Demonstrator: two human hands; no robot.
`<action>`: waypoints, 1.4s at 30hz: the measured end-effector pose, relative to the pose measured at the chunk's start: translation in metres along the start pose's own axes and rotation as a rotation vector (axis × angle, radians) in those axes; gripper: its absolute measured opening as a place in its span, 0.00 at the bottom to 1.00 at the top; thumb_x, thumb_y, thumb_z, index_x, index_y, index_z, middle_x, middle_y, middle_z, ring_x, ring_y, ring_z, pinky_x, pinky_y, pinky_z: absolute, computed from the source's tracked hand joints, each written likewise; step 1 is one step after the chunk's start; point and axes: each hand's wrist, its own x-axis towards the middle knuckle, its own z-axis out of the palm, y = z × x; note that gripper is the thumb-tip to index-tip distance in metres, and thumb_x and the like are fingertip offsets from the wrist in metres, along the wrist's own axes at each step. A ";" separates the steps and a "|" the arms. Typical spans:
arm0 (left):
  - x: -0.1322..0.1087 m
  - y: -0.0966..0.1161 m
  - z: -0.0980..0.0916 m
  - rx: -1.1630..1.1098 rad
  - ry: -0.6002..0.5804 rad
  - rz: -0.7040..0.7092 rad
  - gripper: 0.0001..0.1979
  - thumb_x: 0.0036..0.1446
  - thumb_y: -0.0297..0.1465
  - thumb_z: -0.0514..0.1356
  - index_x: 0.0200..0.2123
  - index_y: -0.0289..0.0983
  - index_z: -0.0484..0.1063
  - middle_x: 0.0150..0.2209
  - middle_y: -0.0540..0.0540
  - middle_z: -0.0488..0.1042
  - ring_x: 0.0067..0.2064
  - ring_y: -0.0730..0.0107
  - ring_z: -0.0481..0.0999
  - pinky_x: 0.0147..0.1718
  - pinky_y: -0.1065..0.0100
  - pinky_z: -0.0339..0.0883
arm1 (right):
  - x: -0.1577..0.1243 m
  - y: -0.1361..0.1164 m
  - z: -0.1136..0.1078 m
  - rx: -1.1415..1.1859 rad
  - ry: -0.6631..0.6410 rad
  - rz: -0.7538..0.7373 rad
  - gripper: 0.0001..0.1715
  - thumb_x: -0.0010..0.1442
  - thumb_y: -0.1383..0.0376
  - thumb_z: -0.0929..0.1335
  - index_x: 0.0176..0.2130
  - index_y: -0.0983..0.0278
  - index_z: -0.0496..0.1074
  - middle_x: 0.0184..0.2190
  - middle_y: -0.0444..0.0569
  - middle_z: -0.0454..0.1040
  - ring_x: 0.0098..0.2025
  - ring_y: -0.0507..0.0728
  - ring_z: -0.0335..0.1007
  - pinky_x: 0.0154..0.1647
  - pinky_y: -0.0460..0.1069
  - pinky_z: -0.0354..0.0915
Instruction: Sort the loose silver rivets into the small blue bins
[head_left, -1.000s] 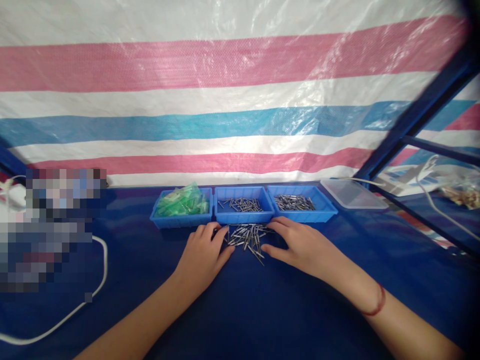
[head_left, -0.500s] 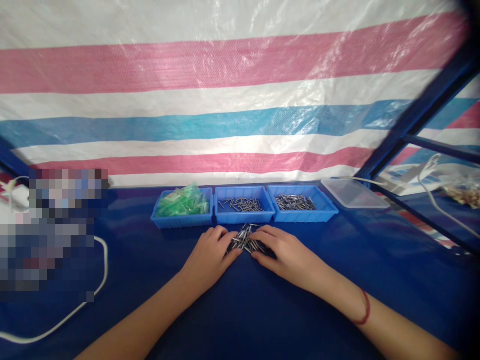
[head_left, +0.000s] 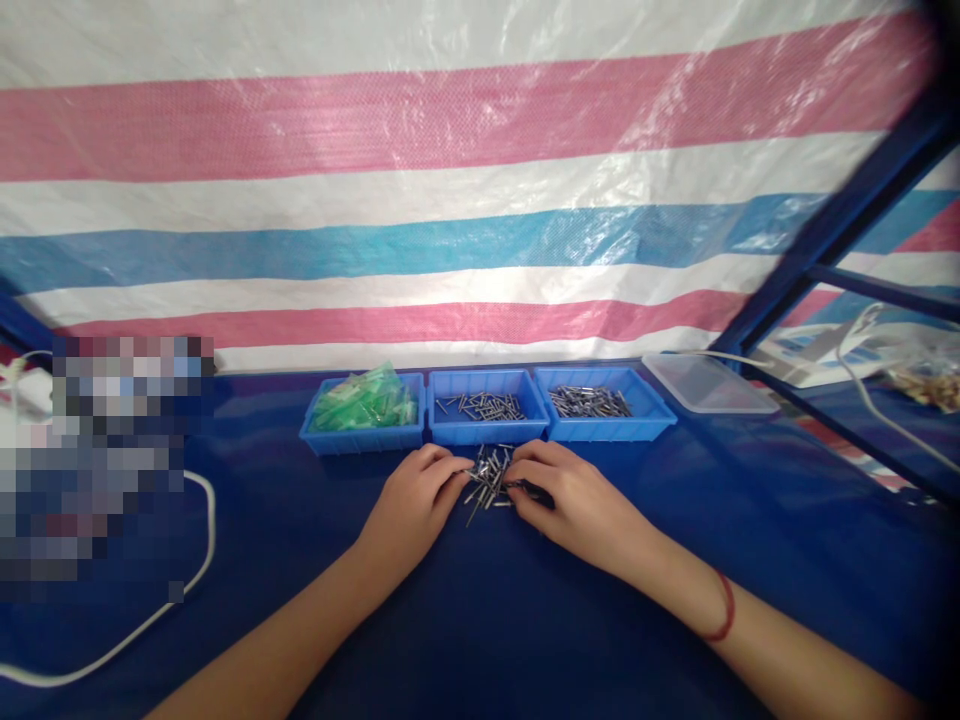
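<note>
A loose pile of thin, nail-like metal pins point(head_left: 489, 480) lies on the blue table in front of the bins. At the pile's left edge, my left hand point(head_left: 420, 498) has thumb and forefinger pinched on a pin, mostly hidden by the fingertips. My right hand point(head_left: 564, 497) curls over the right side, its thumb and fingers closed on several dark metal pins. Just behind the pile, the middle blue bin point(head_left: 487, 434) contains similar metal pins. More pins lie in the right blue bin point(head_left: 609, 430). Green plastic packets point(head_left: 365, 400) fill the left blue bin point(head_left: 365, 440).
A clear plastic lid point(head_left: 709, 385) lies right of the bins. A white cable point(head_left: 212, 540) curves over the table point(head_left: 480, 640) at left, beside a blurred-out area. A blue metal frame point(head_left: 825, 235) rises at right, and a striped tarp point(head_left: 450, 130) hangs behind.
My hands have drawn slightly apart, uncovering more of the pile. Some pins have shifted and spread toward me. The bins have stayed in place.
</note>
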 end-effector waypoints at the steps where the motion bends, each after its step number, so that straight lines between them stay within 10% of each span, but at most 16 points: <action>1: 0.000 0.000 0.000 -0.001 0.011 0.004 0.11 0.63 0.30 0.53 0.44 0.40 0.75 0.40 0.46 0.72 0.43 0.66 0.73 0.46 0.66 0.66 | 0.000 0.000 0.000 -0.004 0.004 0.006 0.08 0.59 0.69 0.65 0.37 0.62 0.73 0.40 0.51 0.72 0.41 0.58 0.69 0.46 0.54 0.67; 27: -0.008 0.029 0.002 -0.317 0.059 -0.022 0.03 0.58 0.28 0.58 0.34 0.37 0.71 0.32 0.49 0.74 0.33 0.72 0.73 0.34 0.72 0.65 | 0.002 -0.014 0.013 0.782 0.276 0.137 0.07 0.58 0.61 0.68 0.31 0.62 0.70 0.31 0.46 0.67 0.30 0.52 0.64 0.30 0.47 0.62; 42: -0.006 0.028 -0.001 -0.316 0.018 -0.023 0.05 0.61 0.31 0.56 0.36 0.38 0.71 0.34 0.49 0.72 0.35 0.72 0.72 0.36 0.71 0.64 | -0.001 -0.015 0.013 0.742 0.267 0.116 0.05 0.60 0.63 0.67 0.35 0.61 0.73 0.34 0.48 0.69 0.35 0.54 0.68 0.34 0.49 0.65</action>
